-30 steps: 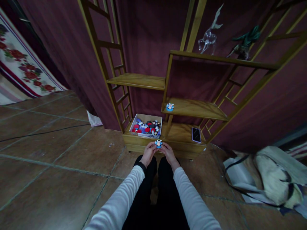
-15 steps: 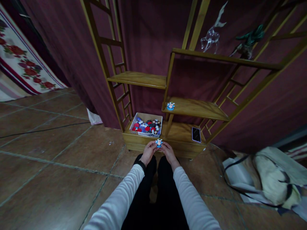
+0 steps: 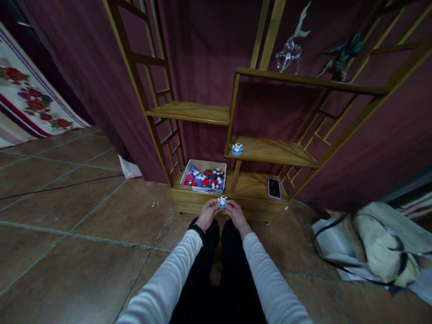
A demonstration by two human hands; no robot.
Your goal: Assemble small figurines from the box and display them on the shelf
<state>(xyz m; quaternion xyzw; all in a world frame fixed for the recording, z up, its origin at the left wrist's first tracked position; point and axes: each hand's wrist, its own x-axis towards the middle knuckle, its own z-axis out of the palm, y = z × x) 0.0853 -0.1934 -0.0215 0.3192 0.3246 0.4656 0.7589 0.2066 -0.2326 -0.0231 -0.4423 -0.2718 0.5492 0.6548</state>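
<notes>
Between both hands I hold a small figurine (image 3: 222, 201), white and blue on a blue base, upright just in front of the shelf unit's lower edge. My left hand (image 3: 208, 214) pinches it from the left side, and my right hand (image 3: 236, 214) closes on it from the right. A similar blue-based figurine (image 3: 236, 149) stands at the left end of the middle shelf (image 3: 276, 151). Beyond my hands, an open cardboard box (image 3: 185, 185) sits on the bottom shelf, filled with a jumble of small red, blue, white and dark figurines.
A phone (image 3: 274, 188) lies on the bottom shelf at right. Higher up stand a clear glass deer (image 3: 290, 54) and a dark green statuette (image 3: 340, 56). A pale bag (image 3: 380, 247) with a dark strap rests on the tiled floor at right; a cable (image 3: 67, 184) crosses the left floor.
The camera view has shifted slightly, so the shelf unit appears a little further left. Both hands keep holding the figurine in nearly the same place.
</notes>
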